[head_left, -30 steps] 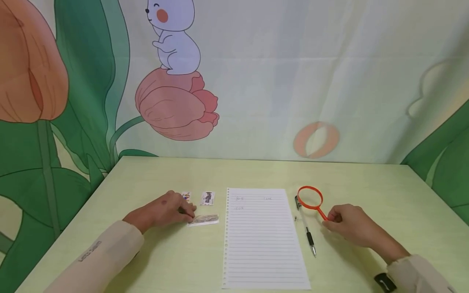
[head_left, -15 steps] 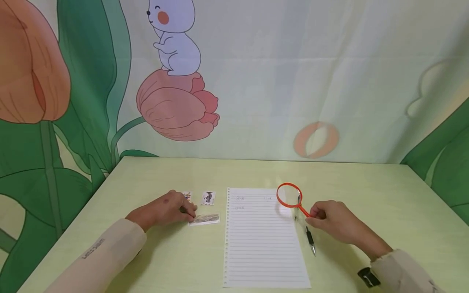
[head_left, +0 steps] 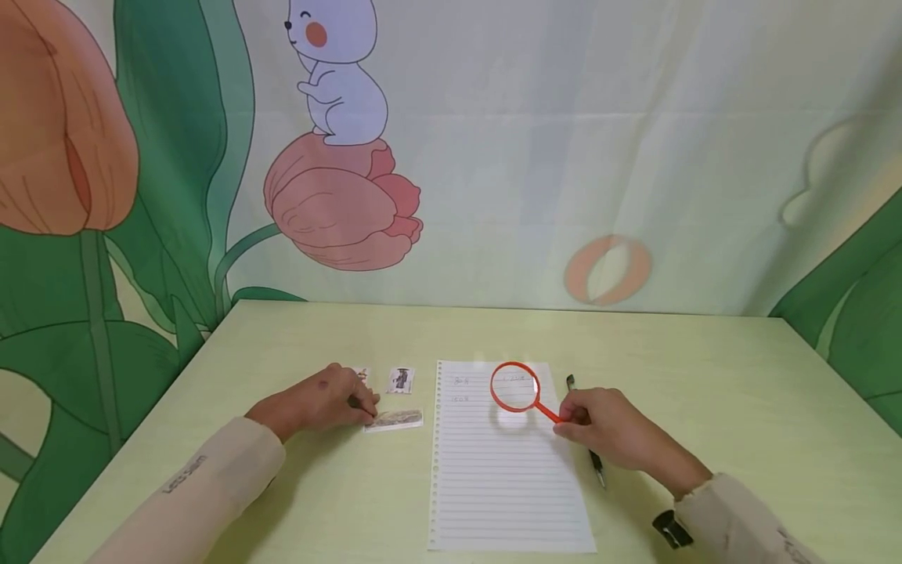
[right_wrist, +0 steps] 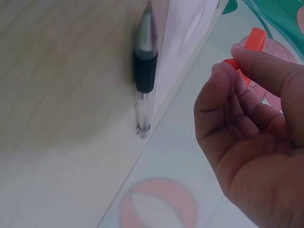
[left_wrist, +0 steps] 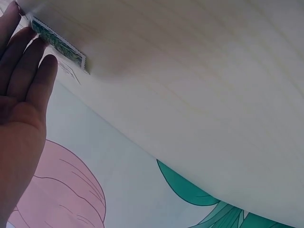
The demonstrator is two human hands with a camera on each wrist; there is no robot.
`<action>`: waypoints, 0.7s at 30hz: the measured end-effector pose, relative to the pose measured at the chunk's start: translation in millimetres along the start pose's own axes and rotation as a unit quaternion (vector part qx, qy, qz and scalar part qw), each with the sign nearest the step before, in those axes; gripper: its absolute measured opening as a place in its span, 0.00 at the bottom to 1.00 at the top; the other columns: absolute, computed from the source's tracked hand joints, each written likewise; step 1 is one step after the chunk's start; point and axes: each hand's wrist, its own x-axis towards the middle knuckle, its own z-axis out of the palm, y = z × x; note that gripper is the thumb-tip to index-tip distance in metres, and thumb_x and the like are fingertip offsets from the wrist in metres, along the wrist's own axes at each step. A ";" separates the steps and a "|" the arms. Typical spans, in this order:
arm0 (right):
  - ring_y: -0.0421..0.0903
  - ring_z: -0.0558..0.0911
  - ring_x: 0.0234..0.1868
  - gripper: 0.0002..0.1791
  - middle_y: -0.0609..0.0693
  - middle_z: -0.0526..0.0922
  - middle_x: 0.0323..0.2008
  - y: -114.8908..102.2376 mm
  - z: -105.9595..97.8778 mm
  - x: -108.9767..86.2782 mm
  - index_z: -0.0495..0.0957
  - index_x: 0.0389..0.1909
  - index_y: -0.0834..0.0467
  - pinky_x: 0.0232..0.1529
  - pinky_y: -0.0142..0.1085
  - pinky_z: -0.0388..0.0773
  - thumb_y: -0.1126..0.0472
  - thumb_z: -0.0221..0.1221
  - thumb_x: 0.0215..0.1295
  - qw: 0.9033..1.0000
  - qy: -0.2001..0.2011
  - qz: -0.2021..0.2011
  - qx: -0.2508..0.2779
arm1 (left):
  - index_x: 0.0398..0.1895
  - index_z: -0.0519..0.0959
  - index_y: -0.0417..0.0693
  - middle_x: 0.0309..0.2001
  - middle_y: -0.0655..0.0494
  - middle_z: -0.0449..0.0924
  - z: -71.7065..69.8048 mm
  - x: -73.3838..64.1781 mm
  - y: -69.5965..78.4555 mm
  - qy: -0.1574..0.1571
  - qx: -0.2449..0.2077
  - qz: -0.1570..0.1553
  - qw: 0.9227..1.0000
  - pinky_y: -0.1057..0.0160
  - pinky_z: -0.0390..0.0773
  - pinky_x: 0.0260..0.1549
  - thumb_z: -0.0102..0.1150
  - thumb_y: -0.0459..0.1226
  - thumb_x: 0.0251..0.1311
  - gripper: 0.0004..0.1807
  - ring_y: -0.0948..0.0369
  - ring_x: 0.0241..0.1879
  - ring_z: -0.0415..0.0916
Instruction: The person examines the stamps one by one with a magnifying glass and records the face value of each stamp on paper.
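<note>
My right hand (head_left: pixel 606 427) pinches the end of the red magnifying glass (head_left: pixel 515 387) handle between thumb and fingers. Its round lens is over the upper right of the lined sheet (head_left: pixel 510 478), across some faint handwriting. In the right wrist view, the red handle (right_wrist: pixel 255 40) shows beyond the thumb. At the left, my left hand (head_left: pixel 317 403) pinches the left end of a long stamp (head_left: pixel 395 420). In the left wrist view this stamp (left_wrist: pixel 58 42) looks green with a toothed edge, at the fingertips. Behind that hand lies a stamp (head_left: pixel 362 374), partly hidden.
A small stamp with a dark figure (head_left: pixel 401 381) lies left of the sheet. A black-gripped pen (head_left: pixel 597 468) lies along the sheet's right edge, partly behind my right hand. A printed curtain (head_left: pixel 493 157) hangs behind the table's (head_left: pixel 705 345) back edge.
My right hand has carried the magnifying glass leftward, from over the pen to over the sheet's writing. The left hand stays at the long stamp.
</note>
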 end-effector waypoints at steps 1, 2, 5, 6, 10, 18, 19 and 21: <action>0.38 0.71 0.24 0.07 0.41 0.76 0.22 -1.0 1.2 1.0 0.78 0.30 0.57 0.26 0.30 0.68 0.63 0.67 0.63 1.000 -0.001 -0.002 0.000 | 0.34 0.91 0.54 0.49 0.54 0.86 0.1 0.2 0.2 0.000 -0.001 -0.003 1.000 0.49 0.68 0.64 0.73 0.34 0.54 0.06 0.51 0.63 0.74; 0.38 0.71 0.24 0.07 0.41 0.76 0.22 -2.0 2.1 2.2 0.78 0.29 0.57 0.26 0.30 0.68 0.64 0.67 0.63 1.000 -0.003 -0.003 0.000 | 0.34 0.91 0.54 0.49 0.54 0.86 0.0 0.3 0.1 -0.001 0.000 -0.002 1.000 0.49 0.69 0.63 0.73 0.34 0.54 0.06 0.51 0.63 0.74; 0.37 0.71 0.24 0.07 0.41 0.76 0.22 -5.1 5.0 5.3 0.78 0.28 0.56 0.27 0.30 0.69 0.65 0.67 0.62 1.000 -0.001 -0.011 -0.010 | 0.34 0.91 0.53 0.49 0.54 0.86 -0.1 0.6 0.6 -0.001 0.002 0.001 1.000 0.51 0.72 0.61 0.73 0.34 0.54 0.06 0.51 0.61 0.75; 0.37 0.70 0.24 0.08 0.40 0.76 0.21 -6.1 5.9 6.1 0.78 0.28 0.56 0.27 0.30 0.69 0.65 0.67 0.61 1.000 -0.001 -0.013 -0.012 | 0.35 0.91 0.53 0.48 0.54 0.86 -0.2 0.9 0.8 -0.001 0.004 0.000 1.000 0.51 0.72 0.60 0.73 0.34 0.54 0.06 0.51 0.61 0.75; 0.37 0.70 0.24 0.08 0.41 0.75 0.21 -11.3 9.9 9.2 0.78 0.27 0.56 0.26 0.30 0.68 0.66 0.67 0.60 1.000 -0.006 -0.019 -0.011 | 0.37 0.91 0.52 0.48 0.55 0.86 0.1 1.3 2.0 -0.005 0.009 -0.010 1.000 0.56 0.77 0.55 0.72 0.34 0.55 0.07 0.52 0.59 0.76; 0.38 0.71 0.23 0.09 0.40 0.75 0.20 -23.8 16.4 17.9 0.78 0.26 0.55 0.25 0.30 0.69 0.67 0.67 0.61 0.999 -0.022 -0.019 -0.014 | 0.38 0.91 0.52 0.47 0.57 0.87 -0.4 1.8 1.3 -0.003 0.017 -0.007 1.000 0.59 0.78 0.51 0.71 0.33 0.56 0.08 0.54 0.56 0.77; 0.38 0.70 0.24 0.09 0.40 0.75 0.20 -25.6 16.9 19.2 0.78 0.26 0.55 0.26 0.30 0.69 0.67 0.67 0.60 0.999 -0.023 -0.025 -0.017 | 0.38 0.91 0.52 0.47 0.57 0.87 -0.4 1.8 1.2 -0.001 0.017 -0.005 1.000 0.59 0.78 0.52 0.71 0.33 0.56 0.08 0.54 0.57 0.77; 0.37 0.70 0.23 0.09 0.40 0.75 0.20 -29.5 18.1 22.0 0.78 0.26 0.54 0.26 0.30 0.68 0.67 0.67 0.60 0.999 -0.025 -0.035 -0.023 | 0.38 0.91 0.52 0.47 0.56 0.87 0.1 2.0 0.9 0.000 0.015 -0.005 1.000 0.59 0.79 0.52 0.72 0.33 0.55 0.08 0.54 0.57 0.78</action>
